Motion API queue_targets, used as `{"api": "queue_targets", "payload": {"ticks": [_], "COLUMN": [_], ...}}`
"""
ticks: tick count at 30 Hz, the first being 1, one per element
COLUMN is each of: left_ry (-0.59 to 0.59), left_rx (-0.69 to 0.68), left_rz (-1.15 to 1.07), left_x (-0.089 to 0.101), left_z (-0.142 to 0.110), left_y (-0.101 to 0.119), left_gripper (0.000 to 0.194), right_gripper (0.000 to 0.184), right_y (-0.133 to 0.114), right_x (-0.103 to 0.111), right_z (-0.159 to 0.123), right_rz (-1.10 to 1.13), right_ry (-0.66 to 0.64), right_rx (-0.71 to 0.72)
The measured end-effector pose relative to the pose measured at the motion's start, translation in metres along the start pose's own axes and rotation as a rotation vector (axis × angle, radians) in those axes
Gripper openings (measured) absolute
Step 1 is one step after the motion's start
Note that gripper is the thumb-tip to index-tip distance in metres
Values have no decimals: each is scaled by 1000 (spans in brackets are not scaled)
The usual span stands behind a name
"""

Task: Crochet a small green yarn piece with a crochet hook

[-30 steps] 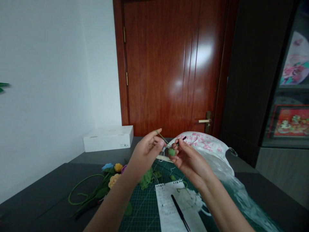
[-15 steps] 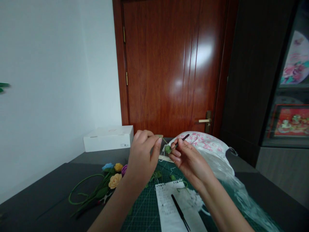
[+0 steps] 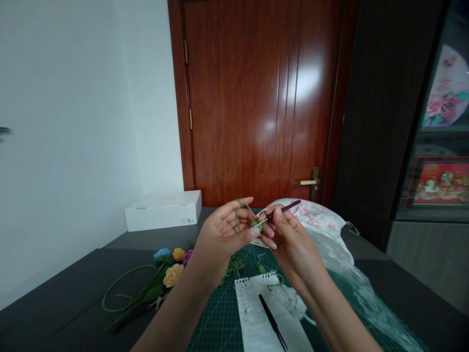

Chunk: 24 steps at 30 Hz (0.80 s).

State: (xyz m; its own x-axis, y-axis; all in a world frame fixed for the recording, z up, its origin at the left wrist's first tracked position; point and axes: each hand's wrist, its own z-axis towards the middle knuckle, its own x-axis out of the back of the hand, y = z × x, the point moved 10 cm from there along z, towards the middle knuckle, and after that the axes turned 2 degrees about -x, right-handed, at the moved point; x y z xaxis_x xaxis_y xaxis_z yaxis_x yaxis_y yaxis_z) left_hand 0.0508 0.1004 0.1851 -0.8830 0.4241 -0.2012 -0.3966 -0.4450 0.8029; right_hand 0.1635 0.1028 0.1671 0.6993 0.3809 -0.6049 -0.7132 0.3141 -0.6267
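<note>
My right hand (image 3: 289, 230) grips a dark-handled crochet hook (image 3: 289, 206), its metal tip pointing left into a small green crochet piece (image 3: 258, 225). The thumb of my left hand (image 3: 223, 230) presses on the near side of that piece, while its index finger is stretched out above. Green yarn (image 3: 237, 215) loops round the left fingers and runs down from the index finger to the piece. My hands meet above the cutting mat, and the right fingers also touch the piece's right side.
A notebook sheet (image 3: 252, 313) lies on the green cutting mat (image 3: 216, 318) with black tweezers (image 3: 271, 318) on top. Crocheted flowers (image 3: 173, 275) sit left. Behind stand a white box (image 3: 161, 212) and a pink-patterned white bag (image 3: 315, 215), with clear plastic (image 3: 366, 288) at right.
My left hand has turned palm-up, with yarn now looped over its fingers, and its thumb has come onto the green crochet piece. The hook in my right hand has shifted slightly right.
</note>
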Motion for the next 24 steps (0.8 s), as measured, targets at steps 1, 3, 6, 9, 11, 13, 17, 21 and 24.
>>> {"api": "queue_targets", "payload": {"ticks": [1,3,6,9,11,13,17,21,24], "left_ry": [-23,-64,-84,-88,-108,-137,-149,-167,-171], "left_rx": [3,7,-1,-24,-29,-25,-17,-42,-61], "left_rz": [-36,-89,-121,-125,-130,-137,-112,-102,-84], "left_x": [-2,-7,-7,-5,-6,-7,-7,-7,-8], "left_z": [0,0,-2,-3,-4,-5,-5,-5,-5], "left_y": [1,2,5,8,9,10,12,18,21], "left_gripper": [64,76,93,98,97,93,82,75,75], "right_gripper": [23,22,22,24,25,25,21,21,21], "right_y": [0,1,2,2,1,0,-2,-5,-8], "right_x": [-1,-2,-2,-4,-7,-13,-16,-13,-14], "right_z": [-1,-2,-2,-2,-2,-4,-7,-9,-11], "right_rz": [-8,-15,-5,-7,-36,-82,-103,-75,-78], "right_ry": [-7,-15,-3,-11,-59,-135,-182,-112,-81], "right_rx": [1,-1,-2,-7,-23,-40,-27,31,71]}}
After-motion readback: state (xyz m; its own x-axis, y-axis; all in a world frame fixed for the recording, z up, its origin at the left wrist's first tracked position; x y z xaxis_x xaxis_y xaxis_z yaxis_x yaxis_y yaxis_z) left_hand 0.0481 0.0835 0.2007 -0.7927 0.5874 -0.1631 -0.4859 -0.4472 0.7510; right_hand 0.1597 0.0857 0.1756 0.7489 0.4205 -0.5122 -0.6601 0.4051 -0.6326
